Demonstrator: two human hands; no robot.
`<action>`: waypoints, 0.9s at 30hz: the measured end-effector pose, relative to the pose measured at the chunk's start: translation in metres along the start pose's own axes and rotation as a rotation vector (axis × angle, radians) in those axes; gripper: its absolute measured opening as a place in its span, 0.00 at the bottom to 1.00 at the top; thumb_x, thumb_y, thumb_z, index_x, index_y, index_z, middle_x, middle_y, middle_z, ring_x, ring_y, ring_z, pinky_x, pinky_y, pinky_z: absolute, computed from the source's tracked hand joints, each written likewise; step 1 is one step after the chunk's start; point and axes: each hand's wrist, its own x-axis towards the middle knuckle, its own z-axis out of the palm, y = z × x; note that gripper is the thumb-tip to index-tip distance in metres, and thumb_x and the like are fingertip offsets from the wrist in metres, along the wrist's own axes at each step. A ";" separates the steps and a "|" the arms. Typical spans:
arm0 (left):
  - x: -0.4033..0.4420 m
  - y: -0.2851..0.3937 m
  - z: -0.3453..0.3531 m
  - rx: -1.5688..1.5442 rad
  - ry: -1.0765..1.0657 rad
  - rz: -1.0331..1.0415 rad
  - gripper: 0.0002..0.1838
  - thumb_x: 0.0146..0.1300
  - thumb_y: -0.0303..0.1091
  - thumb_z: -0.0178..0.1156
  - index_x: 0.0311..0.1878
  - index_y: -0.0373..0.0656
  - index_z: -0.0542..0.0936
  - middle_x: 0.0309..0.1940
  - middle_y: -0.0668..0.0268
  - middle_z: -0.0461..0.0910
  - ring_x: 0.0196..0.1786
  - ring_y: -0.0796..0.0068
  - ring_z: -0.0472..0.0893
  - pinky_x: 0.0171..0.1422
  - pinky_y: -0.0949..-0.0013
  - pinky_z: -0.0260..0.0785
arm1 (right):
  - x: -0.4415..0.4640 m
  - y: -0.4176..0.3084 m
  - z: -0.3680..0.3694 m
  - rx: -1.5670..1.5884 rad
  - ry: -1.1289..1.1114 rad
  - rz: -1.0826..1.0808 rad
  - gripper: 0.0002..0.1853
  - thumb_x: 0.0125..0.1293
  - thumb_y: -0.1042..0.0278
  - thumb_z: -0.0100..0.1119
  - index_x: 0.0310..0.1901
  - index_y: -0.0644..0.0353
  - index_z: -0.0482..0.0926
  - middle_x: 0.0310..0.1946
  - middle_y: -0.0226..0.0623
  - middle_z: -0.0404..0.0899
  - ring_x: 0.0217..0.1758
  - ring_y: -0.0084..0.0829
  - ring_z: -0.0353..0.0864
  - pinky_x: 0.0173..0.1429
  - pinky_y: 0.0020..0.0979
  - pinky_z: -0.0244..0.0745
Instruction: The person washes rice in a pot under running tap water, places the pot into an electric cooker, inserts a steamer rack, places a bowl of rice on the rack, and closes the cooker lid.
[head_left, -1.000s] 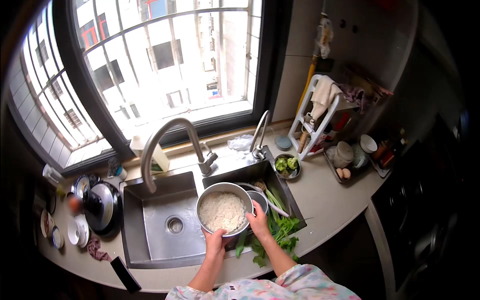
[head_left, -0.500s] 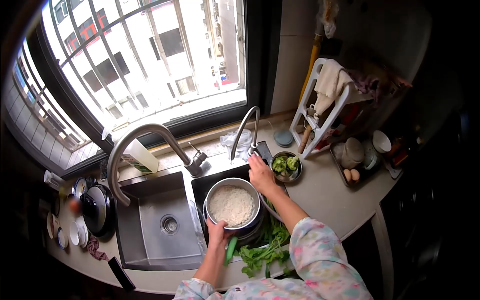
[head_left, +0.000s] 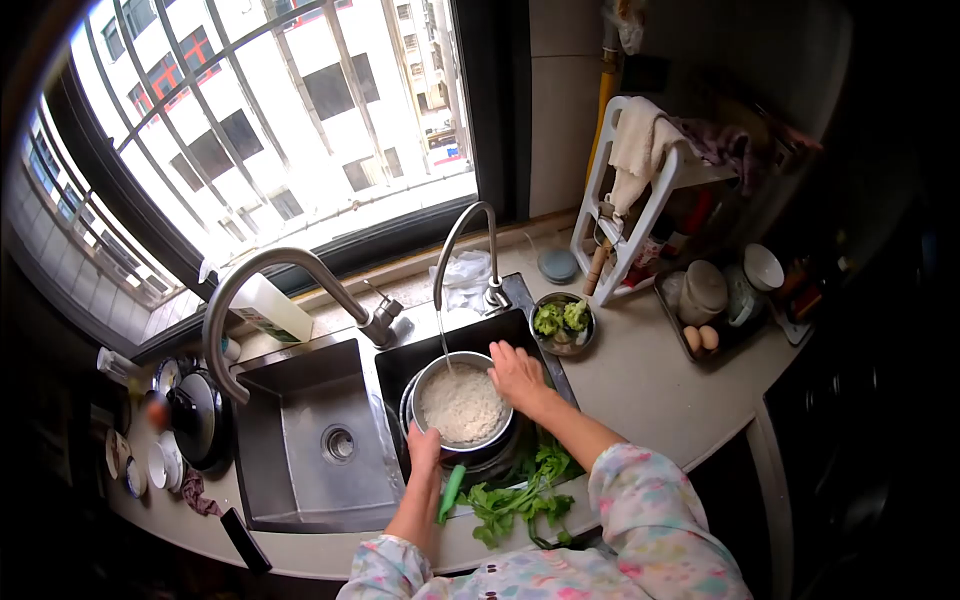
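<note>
A round metal pot (head_left: 465, 443) of white rice (head_left: 462, 405) is held over the right sink basin. My left hand (head_left: 424, 447) grips its near left rim, thumb on top. At the opposite side, my right hand (head_left: 517, 377) holds the right rim, its fingers partly hidden. From the slim curved faucet (head_left: 440, 270), a thin stream of water falls into the rice. Leafy greens (head_left: 520, 500) lie by the basin's front edge, along with a green-handled tool (head_left: 451, 494) close to my left wrist.
To the left is a bare steel basin (head_left: 345, 490) under a large faucet (head_left: 225, 310). A bowl of broccoli (head_left: 563, 325) stands right of the sink, near a white rack (head_left: 620, 225) and a tray with eggs (head_left: 700, 338). Dishes and a dark lid (head_left: 205, 425) crowd the far left.
My right hand has moved from the slim faucet's base down to the pot's rim. Water now runs into the pot, which sits under the spout. The view has shifted slightly.
</note>
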 end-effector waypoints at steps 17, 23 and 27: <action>-0.015 -0.021 0.011 0.142 -0.066 0.198 0.29 0.46 0.24 0.49 0.57 0.34 0.67 0.47 0.57 0.76 0.49 0.66 0.75 0.56 0.69 0.65 | -0.078 0.019 0.082 0.502 0.284 0.422 0.26 0.55 0.73 0.46 0.59 0.64 0.63 0.48 0.58 0.72 0.51 0.55 0.72 0.54 0.45 0.68; -0.010 -0.020 0.014 0.212 -0.038 0.243 0.29 0.45 0.22 0.47 0.57 0.34 0.68 0.46 0.55 0.77 0.50 0.63 0.76 0.57 0.69 0.65 | -0.083 0.026 0.086 0.566 0.296 0.365 0.26 0.55 0.68 0.49 0.57 0.63 0.64 0.47 0.58 0.73 0.50 0.55 0.73 0.54 0.45 0.68; 0.002 -0.034 0.008 0.261 0.001 0.207 0.27 0.44 0.23 0.47 0.54 0.35 0.71 0.44 0.54 0.78 0.48 0.62 0.78 0.54 0.67 0.67 | -0.084 0.030 0.091 0.574 0.297 0.338 0.26 0.54 0.66 0.50 0.56 0.63 0.64 0.47 0.59 0.72 0.49 0.56 0.72 0.52 0.46 0.68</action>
